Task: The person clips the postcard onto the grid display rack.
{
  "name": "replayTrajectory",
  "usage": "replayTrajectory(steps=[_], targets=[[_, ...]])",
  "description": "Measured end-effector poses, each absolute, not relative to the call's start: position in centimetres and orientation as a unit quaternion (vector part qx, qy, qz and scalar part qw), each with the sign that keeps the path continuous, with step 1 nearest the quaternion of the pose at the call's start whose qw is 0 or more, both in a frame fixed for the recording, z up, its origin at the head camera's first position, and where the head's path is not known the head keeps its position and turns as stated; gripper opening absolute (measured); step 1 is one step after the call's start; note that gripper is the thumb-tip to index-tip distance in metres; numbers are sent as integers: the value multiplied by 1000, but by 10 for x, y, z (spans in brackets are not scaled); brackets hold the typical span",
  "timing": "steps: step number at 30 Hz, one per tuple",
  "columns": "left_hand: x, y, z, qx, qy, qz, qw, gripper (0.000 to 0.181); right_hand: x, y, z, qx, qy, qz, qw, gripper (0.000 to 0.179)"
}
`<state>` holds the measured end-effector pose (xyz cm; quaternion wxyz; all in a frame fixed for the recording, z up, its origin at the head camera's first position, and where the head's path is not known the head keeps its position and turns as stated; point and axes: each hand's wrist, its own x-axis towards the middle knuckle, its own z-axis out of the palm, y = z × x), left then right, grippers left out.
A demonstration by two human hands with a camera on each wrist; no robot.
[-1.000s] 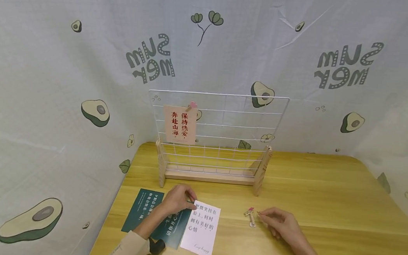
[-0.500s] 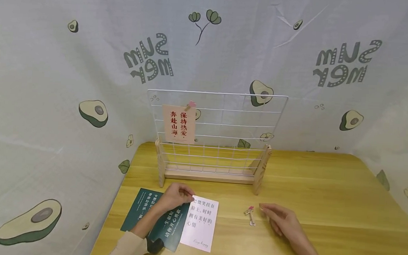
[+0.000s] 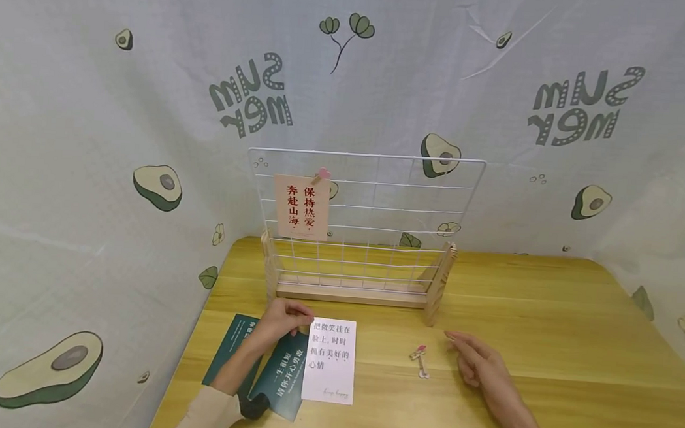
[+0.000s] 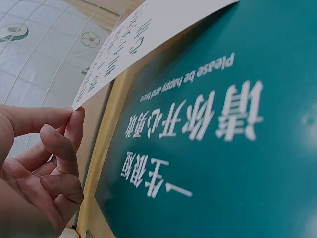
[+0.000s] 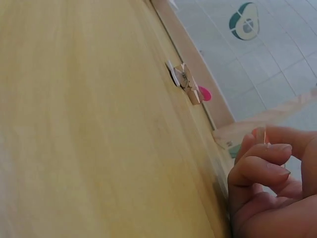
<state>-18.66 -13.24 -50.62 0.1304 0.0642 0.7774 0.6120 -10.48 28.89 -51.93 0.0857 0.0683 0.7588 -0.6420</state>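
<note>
In the head view my left hand [image 3: 284, 318] pinches the top left corner of a white card [image 3: 329, 380] with black Chinese writing. That card stands partly over a dark green card [image 3: 285, 379] with white writing; a second green card [image 3: 229, 348] lies partly under my left forearm. The left wrist view shows the white card [image 4: 163, 32] bowed, its corner between thumb and finger. My right hand [image 3: 479, 365] is right of small wooden clothespins [image 5: 188, 82] with pink and white decorations. Its fingers are curled, thumb and forefinger together; I cannot tell whether something small is between them.
Behind the hands stands a white wire grid rack [image 3: 371, 229] in a wooden base [image 3: 352, 295]. A pink card [image 3: 301, 208] with red writing hangs on it from a pink-topped clothespin [image 3: 321, 176]. An avocado-print cloth [image 3: 555, 201] hangs around the wooden table [image 3: 537, 311].
My left hand has drawn the white card left and slightly back, turning it straighter. My right hand has moved back and a little right, away from the clothespins.
</note>
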Motion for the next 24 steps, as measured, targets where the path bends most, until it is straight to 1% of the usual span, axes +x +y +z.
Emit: replayTrajectory(steps=[3,6,10,14,18,21,24], targets=[[-188,-135,-505,62,776,614,129,14,-105,287,-517,81,765,-634,79,54],[-188,-136,-505,59,776,614,130,15,-104,285,-515,89,768,-631,72,52],[-189,-137,-504,59,778,612,129,15,-105,283,-513,103,759,-639,65,39],[-190,-137,-503,62,775,615,129,15,-105,281,-512,115,752,-645,72,28],[-192,-137,-503,64,772,617,136,15,-105,281,-513,105,751,-648,68,30],[-193,-137,-502,65,773,615,139,15,-105,280,-515,89,754,-649,48,35],[-193,-137,-501,64,775,614,135,15,-105,280,-516,78,782,-618,25,40]])
